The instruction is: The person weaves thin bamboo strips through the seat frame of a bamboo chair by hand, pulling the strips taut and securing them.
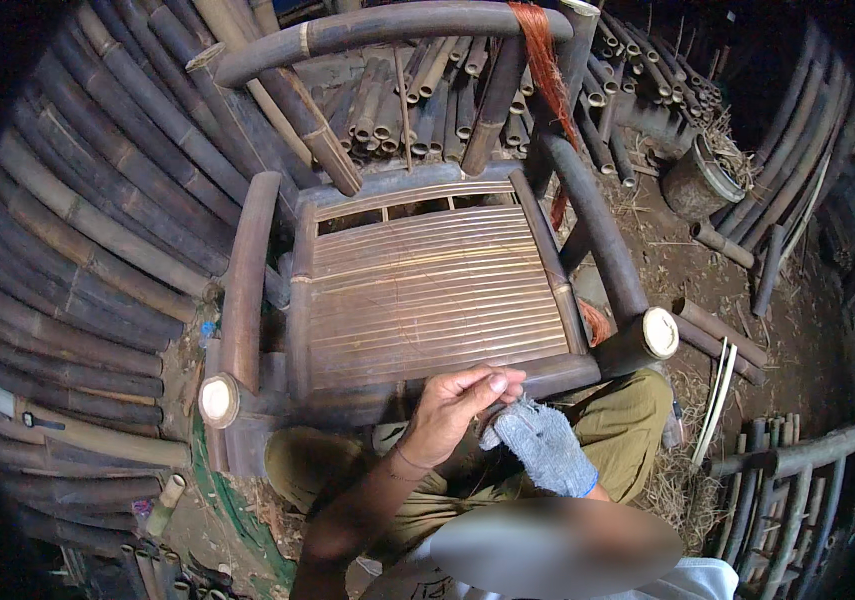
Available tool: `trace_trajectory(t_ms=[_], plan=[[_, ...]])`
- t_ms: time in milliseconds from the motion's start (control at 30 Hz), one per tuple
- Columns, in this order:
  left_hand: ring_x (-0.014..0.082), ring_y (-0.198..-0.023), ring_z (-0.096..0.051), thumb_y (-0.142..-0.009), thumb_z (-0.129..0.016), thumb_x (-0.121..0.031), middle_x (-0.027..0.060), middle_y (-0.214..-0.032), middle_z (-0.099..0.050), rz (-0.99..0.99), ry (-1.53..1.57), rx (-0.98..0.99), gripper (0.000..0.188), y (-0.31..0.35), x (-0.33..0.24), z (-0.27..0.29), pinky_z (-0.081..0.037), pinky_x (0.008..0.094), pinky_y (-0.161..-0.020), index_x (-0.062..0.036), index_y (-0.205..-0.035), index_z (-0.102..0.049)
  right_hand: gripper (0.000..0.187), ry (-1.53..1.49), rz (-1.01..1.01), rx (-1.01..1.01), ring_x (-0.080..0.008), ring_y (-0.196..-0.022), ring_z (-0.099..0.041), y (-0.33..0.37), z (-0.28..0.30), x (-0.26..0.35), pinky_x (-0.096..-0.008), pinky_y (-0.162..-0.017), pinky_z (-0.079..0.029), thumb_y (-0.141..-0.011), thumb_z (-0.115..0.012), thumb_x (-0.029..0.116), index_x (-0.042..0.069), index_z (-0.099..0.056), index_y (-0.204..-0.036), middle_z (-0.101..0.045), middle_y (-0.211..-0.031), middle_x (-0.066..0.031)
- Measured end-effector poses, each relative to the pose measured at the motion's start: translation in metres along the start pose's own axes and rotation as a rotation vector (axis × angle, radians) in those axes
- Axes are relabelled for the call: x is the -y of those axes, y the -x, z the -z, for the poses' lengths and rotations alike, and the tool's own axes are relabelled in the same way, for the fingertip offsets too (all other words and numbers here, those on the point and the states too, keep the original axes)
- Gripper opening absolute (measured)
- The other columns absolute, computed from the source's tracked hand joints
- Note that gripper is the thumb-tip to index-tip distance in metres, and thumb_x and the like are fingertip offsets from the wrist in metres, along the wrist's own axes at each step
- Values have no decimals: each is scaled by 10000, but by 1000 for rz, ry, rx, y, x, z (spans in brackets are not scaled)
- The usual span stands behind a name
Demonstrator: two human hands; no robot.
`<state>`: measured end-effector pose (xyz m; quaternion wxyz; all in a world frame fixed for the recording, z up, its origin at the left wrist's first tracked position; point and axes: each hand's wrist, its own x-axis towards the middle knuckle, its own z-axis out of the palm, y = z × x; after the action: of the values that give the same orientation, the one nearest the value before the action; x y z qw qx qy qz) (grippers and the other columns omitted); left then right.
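A dark bamboo armchair [247,270] faces me, its slatted seat [427,300] directly ahead of my hands. Over the front rail of the seat, my left hand [447,410] is bare, with its thumb pressed against its fingers in a pinch. Whatever lies between those fingertips is too small to make out. Just right of it and nearer to me, my right hand [544,445] wears a grey knitted glove. Its gloved fingers are bent together beside the left hand, and anything in them is hidden. Orange strands [539,60] hang from the chair's back.
Long dark bamboo poles [77,270] line the left side. Cut bamboo tubes [437,90] are stacked behind the chair. At the right are a round bucket [697,185] with shavings, loose bamboo pieces [717,340], pale strips [715,400] and a bamboo rack [797,455].
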<state>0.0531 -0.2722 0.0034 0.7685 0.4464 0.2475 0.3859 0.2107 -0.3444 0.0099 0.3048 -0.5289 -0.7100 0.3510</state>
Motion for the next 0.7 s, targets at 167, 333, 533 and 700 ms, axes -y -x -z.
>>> trace_trajectory(t_ms=[167, 333, 533, 700], plan=[[117, -920, -609, -990, -556, -173, 63, -954, -671, 12, -112, -2, 253, 1, 6, 8, -488, 262, -862, 37, -1073, -671, 246, -84, -135, 148, -352, -871, -581, -3, -3, -8, -427, -737, -468, -990, -438, 272, 81, -592, -965, -622, -963, -136], [125, -872, -628, -981, -538, -176, 79, -925, -692, -291, -475, -384, 231, 16, -20, 46, -495, 273, -830, 7, -977, -679, 585, 11, 46, 192, -385, -1266, -458, 11, -2, -1, -399, -1045, -404, -903, -647, 338, 66, -444, -1379, -455, -1366, -233], [136, -696, -620, -954, -583, -220, 49, -830, -650, -224, -202, -744, 229, 74, -83, 93, -515, 270, -658, -8, -915, -659, 717, 41, -255, 161, -317, -1263, -509, 18, 38, -27, -390, -1059, -396, -871, -693, 394, -14, -425, -1397, -519, -1365, -222], [124, -696, -618, -951, -595, -236, 43, -832, -656, -20, -322, -624, 251, 70, -87, 107, -495, 259, -646, 2, -960, -675, 327, 524, -175, -157, -371, -952, -595, -53, 25, -21, -475, -823, -476, -884, -623, 280, 20, -613, -1084, -628, -970, -142]])
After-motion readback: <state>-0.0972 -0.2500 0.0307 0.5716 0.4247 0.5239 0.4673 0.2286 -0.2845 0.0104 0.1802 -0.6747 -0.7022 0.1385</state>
